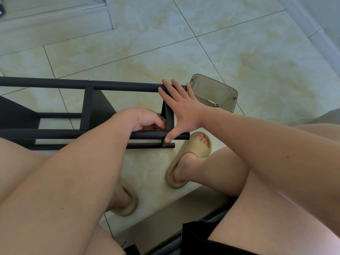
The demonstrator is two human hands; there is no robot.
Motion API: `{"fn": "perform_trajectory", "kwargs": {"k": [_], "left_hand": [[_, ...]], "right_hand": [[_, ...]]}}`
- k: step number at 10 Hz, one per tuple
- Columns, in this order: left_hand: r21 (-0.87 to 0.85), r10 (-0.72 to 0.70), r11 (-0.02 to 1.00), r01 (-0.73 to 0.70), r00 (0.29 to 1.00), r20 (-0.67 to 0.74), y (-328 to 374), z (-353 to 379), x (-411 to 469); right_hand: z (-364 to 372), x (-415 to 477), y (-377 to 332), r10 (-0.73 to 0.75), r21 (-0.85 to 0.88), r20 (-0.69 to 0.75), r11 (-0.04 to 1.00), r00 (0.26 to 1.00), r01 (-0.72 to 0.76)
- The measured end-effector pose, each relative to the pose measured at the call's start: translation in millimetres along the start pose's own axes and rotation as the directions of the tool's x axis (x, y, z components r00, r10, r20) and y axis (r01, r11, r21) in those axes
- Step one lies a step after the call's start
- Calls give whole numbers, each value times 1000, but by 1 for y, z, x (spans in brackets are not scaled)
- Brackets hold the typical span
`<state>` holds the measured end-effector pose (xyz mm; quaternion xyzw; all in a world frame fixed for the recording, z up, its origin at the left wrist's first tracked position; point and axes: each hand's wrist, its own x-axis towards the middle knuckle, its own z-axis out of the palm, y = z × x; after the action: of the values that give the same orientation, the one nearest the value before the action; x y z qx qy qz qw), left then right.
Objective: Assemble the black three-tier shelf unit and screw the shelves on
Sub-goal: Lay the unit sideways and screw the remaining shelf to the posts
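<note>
Head view. Black tubular-metal shelf unit (pixel 88 107) lay sideways on the pale tiled floor (pixel 128 52). Right hand (pixel 182 109), fingers spread flat, braced its end shelf. Left hand (pixel 145 120) pinched a small shiny metal part (pixel 162 117) inside the frame. Any frame shift could misalign or drop that part.

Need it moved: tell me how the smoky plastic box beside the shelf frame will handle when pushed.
Probably light: the plastic box looks thin and holds a wrench. Likely slides on the glossy floor tiles; the wrench may rattle.
</note>
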<state>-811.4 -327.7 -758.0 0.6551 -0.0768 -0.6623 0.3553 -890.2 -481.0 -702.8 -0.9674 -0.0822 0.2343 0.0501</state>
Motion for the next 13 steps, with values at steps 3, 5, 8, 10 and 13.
{"fn": "perform_trajectory", "kwargs": {"k": [3, 5, 8, 10, 13], "left_hand": [[91, -47, 995, 51, 998, -52, 2, 3, -2], [67, -5, 998, 7, 999, -33, 1, 1, 1], [-54, 8, 999, -9, 1000, -21, 0, 2, 0], [60, -44, 997, 46, 999, -26, 2, 3, -2], [-48, 36, 998, -36, 999, 8, 0, 1, 0]], "right_hand": [[0, 0, -1, 4, 2, 0, 1000, 1000, -4], [0, 0, 0, 3, 0, 0, 1000, 1000, -3], [-1, -1, -1, 5, -6, 3, 1000, 1000, -5], [-1, 0, -1, 2, -7, -4, 1000, 1000, -2], [0, 0, -1, 1, -4, -7, 1000, 1000, -1]]}}
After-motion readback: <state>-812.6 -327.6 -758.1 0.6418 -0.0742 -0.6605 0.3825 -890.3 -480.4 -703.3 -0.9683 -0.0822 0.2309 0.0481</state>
